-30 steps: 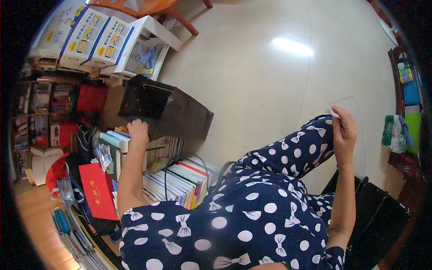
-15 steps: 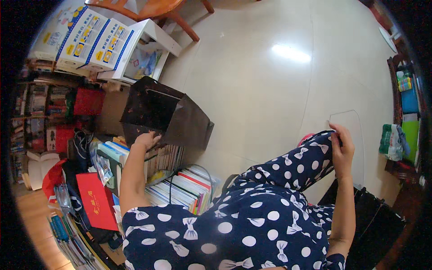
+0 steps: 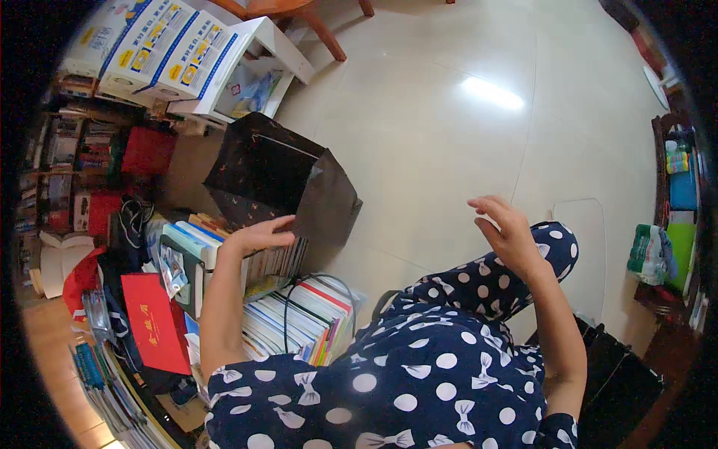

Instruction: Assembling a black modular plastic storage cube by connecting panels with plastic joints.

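A dark brown-black paper bag [image 3: 335, 198] with small orange marks gapes wide, its inside dark. At its near edge is my left hand [image 3: 262, 236], fingers stretched out and holding nothing; I cannot tell if it touches the bag. Below that hand a row of upright books [image 3: 278, 258] shows, with a stack of books and magazines [image 3: 299, 318] nearer to me, a black cord handle looping over it. My right hand [image 3: 507, 228] hangs in the air beside my raised knee, thumb apart from lightly bent fingers, nothing in it.
A red flat box [image 3: 155, 322] leans among books at the left, by crammed bookshelves [image 3: 56, 165]. White-and-blue cartons [image 3: 157, 56] sit on a white cabinet [image 3: 254, 60]. A wooden chair [image 3: 318, 26] stands beyond. At the right are a dark shelf [image 3: 662, 161] and a black case [image 3: 617, 374].
My left hand has come off the bag's near rim, fingers now straighter. My right hand has moved left from beside the knee and spread its fingers. The bag has hardly changed.
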Available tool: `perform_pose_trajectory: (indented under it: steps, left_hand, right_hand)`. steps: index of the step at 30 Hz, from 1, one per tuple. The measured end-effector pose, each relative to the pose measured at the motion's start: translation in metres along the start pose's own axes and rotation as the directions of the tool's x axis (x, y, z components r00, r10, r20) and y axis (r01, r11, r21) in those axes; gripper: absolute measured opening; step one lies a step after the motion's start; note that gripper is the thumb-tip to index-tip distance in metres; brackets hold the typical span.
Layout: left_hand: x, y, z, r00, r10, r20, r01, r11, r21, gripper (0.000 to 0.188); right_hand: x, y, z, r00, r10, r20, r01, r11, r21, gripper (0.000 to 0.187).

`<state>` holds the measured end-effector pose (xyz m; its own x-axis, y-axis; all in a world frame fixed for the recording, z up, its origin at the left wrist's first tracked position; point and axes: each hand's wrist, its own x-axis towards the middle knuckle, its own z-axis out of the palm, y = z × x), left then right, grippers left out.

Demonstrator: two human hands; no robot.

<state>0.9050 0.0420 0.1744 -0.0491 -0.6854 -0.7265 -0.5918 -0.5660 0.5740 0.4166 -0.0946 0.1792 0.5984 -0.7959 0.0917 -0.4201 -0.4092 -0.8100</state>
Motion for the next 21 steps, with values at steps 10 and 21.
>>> perform_pose_trajectory:
  steps: [10, 21]
  left_hand:
    - [0.058, -0.074, -0.030, 0.851, -0.282, -0.444, 0.364, 0.925, 0.110, 0.078]
    - [0.124, -0.169, -0.122, 0.063, -0.648, -0.759, 0.051, 0.761, -0.646, 0.081]
  right_hand:
    - [-0.029, 0.017, -0.007, 0.985, 0.173, -0.004, -0.173, 0.985, -0.009, 0.020]
    - [-0.033, 0.020, -0.011, 0.978, 0.198, -0.067, -0.204, 0.975, -0.092, 0.018]
